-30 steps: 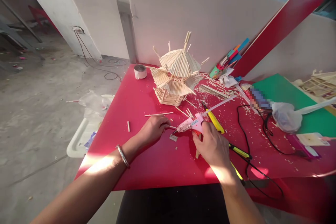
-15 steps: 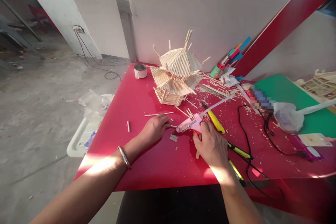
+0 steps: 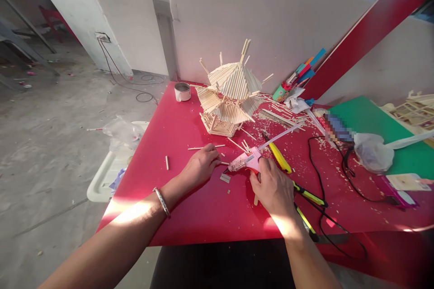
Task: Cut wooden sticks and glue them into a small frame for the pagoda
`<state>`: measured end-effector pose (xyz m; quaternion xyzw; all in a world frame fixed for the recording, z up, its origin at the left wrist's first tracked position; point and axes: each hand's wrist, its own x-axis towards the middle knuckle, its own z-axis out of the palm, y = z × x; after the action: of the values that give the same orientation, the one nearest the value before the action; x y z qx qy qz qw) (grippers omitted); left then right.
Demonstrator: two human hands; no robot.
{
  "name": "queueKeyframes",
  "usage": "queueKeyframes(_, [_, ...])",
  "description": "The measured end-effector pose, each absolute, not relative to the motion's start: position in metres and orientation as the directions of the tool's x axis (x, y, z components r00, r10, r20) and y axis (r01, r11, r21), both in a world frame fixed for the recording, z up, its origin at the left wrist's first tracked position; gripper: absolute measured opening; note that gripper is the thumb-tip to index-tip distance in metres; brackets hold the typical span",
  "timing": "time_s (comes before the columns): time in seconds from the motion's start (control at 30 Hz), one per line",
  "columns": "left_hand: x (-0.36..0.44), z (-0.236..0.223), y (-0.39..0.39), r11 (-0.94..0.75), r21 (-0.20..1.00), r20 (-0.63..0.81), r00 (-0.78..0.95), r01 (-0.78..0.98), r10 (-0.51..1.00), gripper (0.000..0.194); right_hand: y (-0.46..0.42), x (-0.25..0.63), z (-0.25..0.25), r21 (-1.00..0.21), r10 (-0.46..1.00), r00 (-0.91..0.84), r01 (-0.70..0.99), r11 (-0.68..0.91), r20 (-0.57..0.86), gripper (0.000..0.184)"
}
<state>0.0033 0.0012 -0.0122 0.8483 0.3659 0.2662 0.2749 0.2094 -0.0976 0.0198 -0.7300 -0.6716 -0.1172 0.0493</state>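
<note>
My right hand (image 3: 274, 185) is wrapped round the handle of a pink hot glue gun (image 3: 246, 161), a clear glue stick (image 3: 280, 136) jutting from its back. The gun's nozzle points left, down near a small grey piece (image 3: 225, 178) on the table. My left hand (image 3: 202, 165), with a bangle at the wrist, pinches a short thin wooden stick (image 3: 224, 163) close to the nozzle. Beyond both hands stands a tiered pagoda model (image 3: 233, 83) built of wooden sticks. Several cut sticks (image 3: 247, 146) lie just behind the glue gun.
Yellow cutters (image 3: 280, 157) and yellow-black tools (image 3: 310, 195) lie by my right hand, with a black cable (image 3: 317, 167). A white mug (image 3: 182, 92) stands at the table's back left. Loose sticks (image 3: 283, 110), shavings and a pen holder (image 3: 280, 92) are at the back right.
Both hands keep nearly the same pose, with the glue gun and stick held as before. The whole view has shifted slightly.
</note>
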Motion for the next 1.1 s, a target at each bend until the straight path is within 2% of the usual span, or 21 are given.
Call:
queueKeyframes(0.57, [0.003, -0.0141, 0.0023, -0.587, 0.664, 0.247, 0.605, 0.463, 0.757, 0.018, -0.0988, 0.2095, 0.0202, 0.072, 0.973, 0.081, 0.992, -0.099, 0.214, 0.009])
queueKeyframes(1.1, [0.0044, -0.0155, -0.0009, -0.647, 0.585, 0.247, 0.652, 0.49, 0.717, 0.015, -0.1037, 0.2162, 0.0193, 0.079, 0.974, 0.08, 0.992, -0.099, 0.214, 0.005])
